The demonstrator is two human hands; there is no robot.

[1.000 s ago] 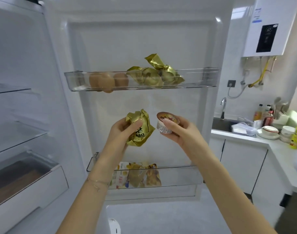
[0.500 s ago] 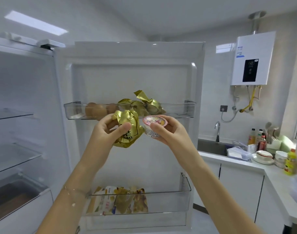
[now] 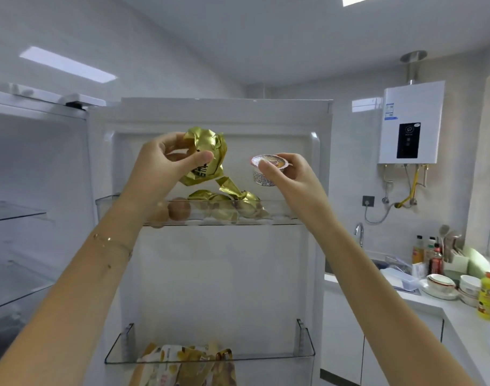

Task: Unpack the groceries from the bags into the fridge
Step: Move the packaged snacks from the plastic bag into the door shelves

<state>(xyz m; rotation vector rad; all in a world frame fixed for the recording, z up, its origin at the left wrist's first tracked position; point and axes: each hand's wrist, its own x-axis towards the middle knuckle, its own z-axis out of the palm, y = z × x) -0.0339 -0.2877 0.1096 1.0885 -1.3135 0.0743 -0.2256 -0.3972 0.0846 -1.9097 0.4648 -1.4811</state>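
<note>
My left hand (image 3: 165, 162) grips a crumpled gold foil packet (image 3: 207, 157) above the upper door shelf (image 3: 282, 215) of the open fridge door. My right hand (image 3: 291, 171) pinches a small sealed cup (image 3: 266, 168) with a pink-rimmed lid, held to the right of the packet and above the same shelf. That clear shelf holds brown eggs (image 3: 178, 210) at its left and more gold foil packets (image 3: 232, 207) in its middle. The lower door shelf (image 3: 305, 346) holds several flat snack packets (image 3: 188, 363).
The fridge interior with glass shelves (image 3: 15, 213) is at the left. A counter (image 3: 461, 310) at the right carries bowls, bottles and a yellow bottle (image 3: 487, 296), with a tap (image 3: 359, 232) behind. A white water heater (image 3: 411, 123) hangs on the wall.
Both hands have risen from below the upper door shelf to above it, carrying the foil packet and the cup. They have spread apart, and the camera has tilted upward.
</note>
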